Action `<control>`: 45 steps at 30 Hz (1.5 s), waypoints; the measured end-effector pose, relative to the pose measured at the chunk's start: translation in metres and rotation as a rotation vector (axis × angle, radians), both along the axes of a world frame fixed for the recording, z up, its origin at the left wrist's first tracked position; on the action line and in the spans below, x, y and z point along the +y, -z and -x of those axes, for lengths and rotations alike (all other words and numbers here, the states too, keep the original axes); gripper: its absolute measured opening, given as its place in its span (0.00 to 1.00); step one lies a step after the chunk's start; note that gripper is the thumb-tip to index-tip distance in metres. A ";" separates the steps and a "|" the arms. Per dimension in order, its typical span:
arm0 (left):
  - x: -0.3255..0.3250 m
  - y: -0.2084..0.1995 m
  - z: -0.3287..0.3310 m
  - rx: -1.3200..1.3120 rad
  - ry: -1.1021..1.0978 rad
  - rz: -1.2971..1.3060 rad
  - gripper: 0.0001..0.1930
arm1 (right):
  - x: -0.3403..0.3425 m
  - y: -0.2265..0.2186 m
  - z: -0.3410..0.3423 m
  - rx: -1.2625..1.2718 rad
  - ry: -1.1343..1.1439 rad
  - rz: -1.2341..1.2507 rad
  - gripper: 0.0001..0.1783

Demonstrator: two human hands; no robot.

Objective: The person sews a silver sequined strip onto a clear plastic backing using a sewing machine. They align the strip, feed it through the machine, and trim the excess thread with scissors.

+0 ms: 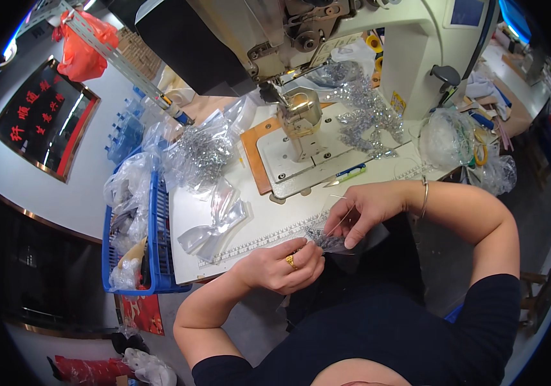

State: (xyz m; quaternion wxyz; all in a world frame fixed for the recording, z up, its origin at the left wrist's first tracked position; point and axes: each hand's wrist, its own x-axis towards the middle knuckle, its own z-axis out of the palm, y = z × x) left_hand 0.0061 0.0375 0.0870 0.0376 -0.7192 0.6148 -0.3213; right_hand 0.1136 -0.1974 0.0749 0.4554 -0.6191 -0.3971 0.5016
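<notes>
Close to the table's front edge, my left hand (287, 266), with a gold ring on it, is closed in a pinch at a cluster of small dark silvery beads (328, 242). The cluster seems to lie on or in a see-through plastic sheet or bag (374, 237); which of the two I cannot tell. Just above the beads, my right hand (373, 209) has its fingers bent and pinched around a thin pale strand (340, 223) that slants down toward the cluster. The fingertips hide part of what each hand grips.
A sewing machine (300, 122) stands on the white table (259, 222) beyond my hands. Printed ruler markings (256, 243) run along the front edge. Bags of silvery trim (201, 154) lie left, glittering strands (375, 122) right. A blue basket (159, 238) adjoins the left edge; a small knife (346, 175) lies ahead.
</notes>
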 end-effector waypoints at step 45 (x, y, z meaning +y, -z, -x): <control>-0.004 0.024 -0.010 0.111 -0.045 0.187 0.07 | 0.019 0.038 0.035 0.127 0.492 -0.216 0.17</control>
